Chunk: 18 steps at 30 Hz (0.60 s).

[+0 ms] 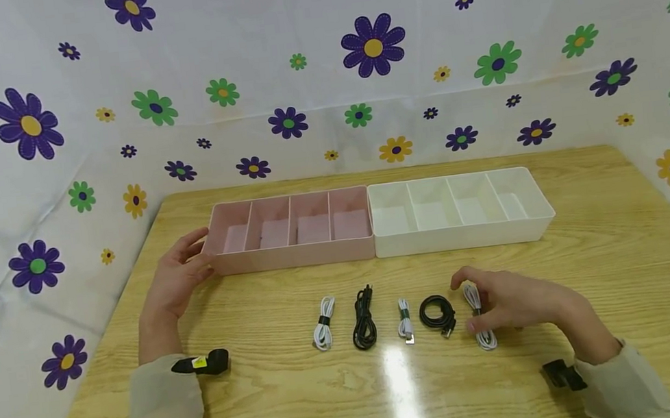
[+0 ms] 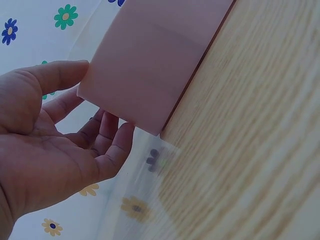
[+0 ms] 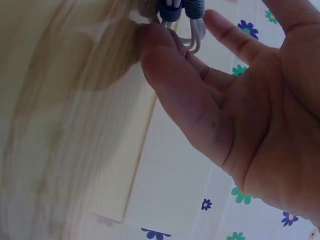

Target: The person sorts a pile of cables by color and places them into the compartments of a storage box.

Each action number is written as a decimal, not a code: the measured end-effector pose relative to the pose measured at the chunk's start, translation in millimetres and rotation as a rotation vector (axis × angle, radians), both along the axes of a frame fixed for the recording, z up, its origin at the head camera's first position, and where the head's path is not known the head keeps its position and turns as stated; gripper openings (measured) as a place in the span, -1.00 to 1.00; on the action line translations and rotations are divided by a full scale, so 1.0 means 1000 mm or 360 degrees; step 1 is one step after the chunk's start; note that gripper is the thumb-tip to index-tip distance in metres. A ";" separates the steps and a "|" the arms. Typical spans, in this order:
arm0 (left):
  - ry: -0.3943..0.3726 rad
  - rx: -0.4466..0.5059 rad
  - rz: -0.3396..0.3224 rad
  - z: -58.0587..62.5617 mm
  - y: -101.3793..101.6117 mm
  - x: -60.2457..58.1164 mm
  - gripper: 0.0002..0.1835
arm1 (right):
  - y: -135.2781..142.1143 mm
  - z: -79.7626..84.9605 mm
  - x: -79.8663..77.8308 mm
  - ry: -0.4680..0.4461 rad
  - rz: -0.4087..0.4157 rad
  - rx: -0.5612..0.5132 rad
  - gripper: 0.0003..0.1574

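Observation:
My left hand (image 1: 172,279) is at the left end of a long pink divided box (image 1: 293,256), its fingers touching the end wall. In the left wrist view, the thumb touches the corner of the pink box (image 2: 150,60) while the other fingers bend loosely along its end. On the table, a bundled white charging cable (image 1: 486,340) lies beneath my right hand (image 1: 515,299). Thumb and index finger are spread around this cable, apart from each other. In the right wrist view, the thumb partly hides the cable (image 3: 194,44), so contact is unclear.
Left of the right hand lie a coiled black cable (image 1: 436,313), a short white cable (image 1: 405,318), a longer black cable (image 1: 363,323) and another white cable (image 1: 324,327). A white divided box (image 1: 456,239) adjoins the pink one. Flowered cloth (image 1: 317,52) surrounds the wooden table (image 1: 283,408).

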<state>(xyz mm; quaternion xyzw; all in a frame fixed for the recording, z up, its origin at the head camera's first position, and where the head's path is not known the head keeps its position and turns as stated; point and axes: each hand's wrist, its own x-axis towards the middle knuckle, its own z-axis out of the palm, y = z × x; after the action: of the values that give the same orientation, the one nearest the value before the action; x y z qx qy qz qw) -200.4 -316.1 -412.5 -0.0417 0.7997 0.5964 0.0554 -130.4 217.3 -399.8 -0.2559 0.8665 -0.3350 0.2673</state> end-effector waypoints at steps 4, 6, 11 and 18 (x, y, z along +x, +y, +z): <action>0.0015 0.0020 -0.0003 0.001 0.001 0.001 -0.35 | 0.002 -0.003 -0.001 -0.0015 0.0083 -0.0007 -0.33; 0.0018 0.0034 -0.0005 0.001 0.000 0.001 -0.35 | 0.003 -0.005 -0.002 0.0017 0.0108 -0.0011 -0.37; 0.0015 0.0058 0.0007 0.003 0.000 0.001 -0.35 | 0.003 -0.007 -0.005 0.0023 0.0114 -0.0023 -0.43; -0.0019 -0.0024 0.0002 0.007 0.004 0.003 -0.35 | 0.003 -0.007 -0.004 -0.0013 0.0085 -0.0024 -0.44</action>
<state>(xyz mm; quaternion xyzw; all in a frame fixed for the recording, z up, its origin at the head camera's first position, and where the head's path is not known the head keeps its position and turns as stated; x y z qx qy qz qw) -197.3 -312.2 -405.9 -0.0461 0.8039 0.5900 0.0595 -134.8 220.0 -407.0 -0.2795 0.8558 -0.3353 0.2776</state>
